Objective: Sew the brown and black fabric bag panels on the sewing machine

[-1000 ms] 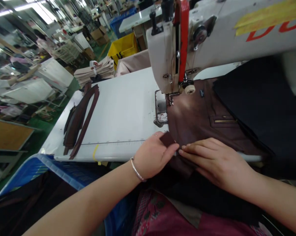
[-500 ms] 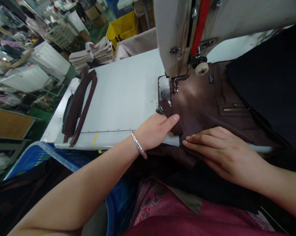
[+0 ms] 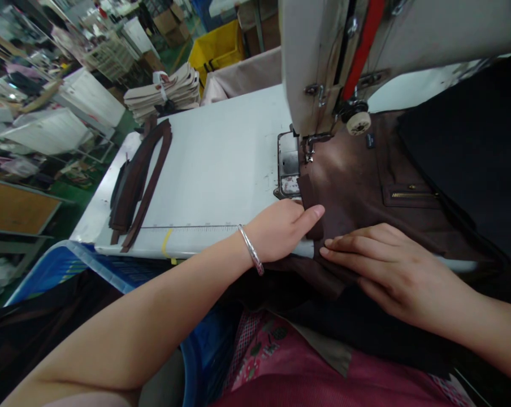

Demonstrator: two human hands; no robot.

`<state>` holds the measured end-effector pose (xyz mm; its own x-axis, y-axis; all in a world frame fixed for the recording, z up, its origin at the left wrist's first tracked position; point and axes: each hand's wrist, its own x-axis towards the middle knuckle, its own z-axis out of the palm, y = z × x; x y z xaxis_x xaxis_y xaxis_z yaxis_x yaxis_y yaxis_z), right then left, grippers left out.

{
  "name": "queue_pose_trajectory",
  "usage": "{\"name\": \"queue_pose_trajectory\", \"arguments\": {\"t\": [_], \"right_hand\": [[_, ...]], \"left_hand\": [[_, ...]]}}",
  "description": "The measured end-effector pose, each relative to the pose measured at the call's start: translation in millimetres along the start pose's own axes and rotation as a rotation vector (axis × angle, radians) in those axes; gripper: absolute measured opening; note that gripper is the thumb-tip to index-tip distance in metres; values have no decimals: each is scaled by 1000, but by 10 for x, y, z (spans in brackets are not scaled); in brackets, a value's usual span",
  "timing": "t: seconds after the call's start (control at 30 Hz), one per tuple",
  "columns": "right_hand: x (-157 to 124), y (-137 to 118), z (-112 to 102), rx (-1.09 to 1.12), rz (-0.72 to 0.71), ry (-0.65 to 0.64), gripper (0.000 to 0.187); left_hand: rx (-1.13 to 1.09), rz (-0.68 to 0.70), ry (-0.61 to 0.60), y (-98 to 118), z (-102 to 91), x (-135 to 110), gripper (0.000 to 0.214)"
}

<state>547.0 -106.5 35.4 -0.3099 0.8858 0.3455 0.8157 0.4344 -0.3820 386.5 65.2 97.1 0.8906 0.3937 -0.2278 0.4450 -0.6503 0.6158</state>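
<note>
My left hand (image 3: 283,229), with a silver bangle at the wrist, is closed on a short dark brown fabric strip (image 3: 310,195), thumb on top. The strip lies along the left edge of a brown fabric panel (image 3: 344,181) that has a zipped pocket (image 3: 414,196) and a small label. My right hand (image 3: 391,265) lies flat on the panel near the table's front edge, fingers stretched out and pointing left. Just beyond the hands stands a sewing machine (image 3: 323,68); its presser foot (image 3: 309,155) is at the panel's left edge.
Several dark strips (image 3: 132,192) lie on the white table (image 3: 213,158) at left. A blue basket (image 3: 86,254) is below the front edge. Behind are a stack of beige pieces (image 3: 166,93) and a yellow crate (image 3: 217,48). Black fabric (image 3: 471,147) covers the right.
The left hand has shifted slightly right with the strip, which now lies closer along the panel's edge. The right hand is nearly unmoved on the panel. The whole view has shifted slightly.
</note>
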Motion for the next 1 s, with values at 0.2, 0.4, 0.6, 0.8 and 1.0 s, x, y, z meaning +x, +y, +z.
{"name": "queue_pose_trajectory", "arguments": {"t": [0.2,0.4,0.6,0.8,1.0], "right_hand": [[8,5,13,69,86,8,35],[16,15,37,65,99,0,44],[1,-24,90,-19,38,0,64],[71,-73,113,-116,38,89,45],[134,2,87,-136,46,70,43]], "left_hand": [[-73,21,6,-64,16,-70,57],[-9,108,-16,-67,64,-142,49],[172,364,-9,-122,89,-374,32],[450,395,191,-400,182,-76,39],[568,398,193,-503,221,59,42]]}}
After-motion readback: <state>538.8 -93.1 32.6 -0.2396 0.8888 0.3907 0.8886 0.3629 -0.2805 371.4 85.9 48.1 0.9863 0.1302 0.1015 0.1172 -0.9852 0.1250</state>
